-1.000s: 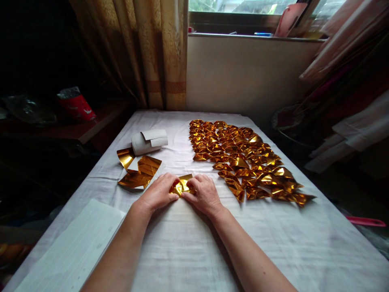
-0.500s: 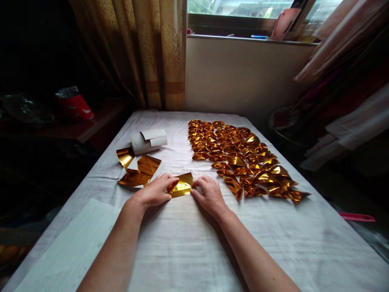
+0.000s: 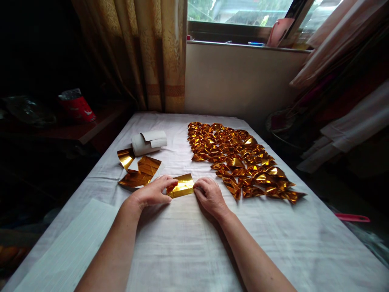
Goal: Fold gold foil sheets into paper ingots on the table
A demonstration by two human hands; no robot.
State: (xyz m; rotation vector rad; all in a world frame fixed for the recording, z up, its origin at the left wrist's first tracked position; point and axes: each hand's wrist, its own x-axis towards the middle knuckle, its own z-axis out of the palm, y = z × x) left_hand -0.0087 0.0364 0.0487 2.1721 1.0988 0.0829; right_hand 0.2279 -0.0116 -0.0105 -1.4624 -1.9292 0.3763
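Note:
A small rectangle of shiny gold foil paper (image 3: 183, 185) lies between my two hands, low over the white cloth. My left hand (image 3: 152, 190) grips its left end, thumb in front and fingers behind. At the right end, the bent fingers of my right hand (image 3: 211, 196) are closed on the paper's edge; their tips are partly hidden. Several loose gold foil sheets (image 3: 146, 172) lie just beyond my left hand. To the right, many folded gold foil pieces (image 3: 234, 158) are laid close together in rows.
A white paper roll (image 3: 149, 142) lies behind the loose sheets. A pale sheet (image 3: 75, 239) rests on the tabletop cloth (image 3: 170, 259) at the left. Beyond are a red container (image 3: 78, 108), a curtain (image 3: 148, 52) and a pink jug (image 3: 278, 32) on the sill. Clothes hang at right.
My right hand's thumb and fingers have shifted slightly to the paper's right edge, baring more of it. My left hand keeps its hold. The camera view has tilted a little.

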